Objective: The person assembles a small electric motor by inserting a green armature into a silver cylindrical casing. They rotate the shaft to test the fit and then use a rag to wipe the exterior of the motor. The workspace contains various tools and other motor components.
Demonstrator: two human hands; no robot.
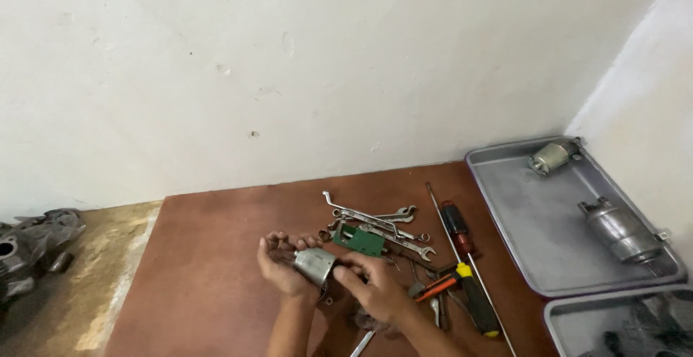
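Observation:
My left hand (283,263) cups a small silver metal motor housing (315,264) from below and behind. My right hand (375,288) grips the same housing from its right side, fingers curled on its end. Both hands hover just above a reddish-brown board (209,256). Right behind them lies a green rectangular part (359,240) among several silver wrenches (375,221).
A red-and-black screwdriver (456,228), a yellow-and-black screwdriver (476,301) and orange-handled pliers (437,287) lie to the right. A grey metal tray (534,220) holds two cylindrical motors (550,156) (621,231). A second tray (577,321) sits at bottom right. Dark metal parts (29,245) lie at far left. A white wall rises behind.

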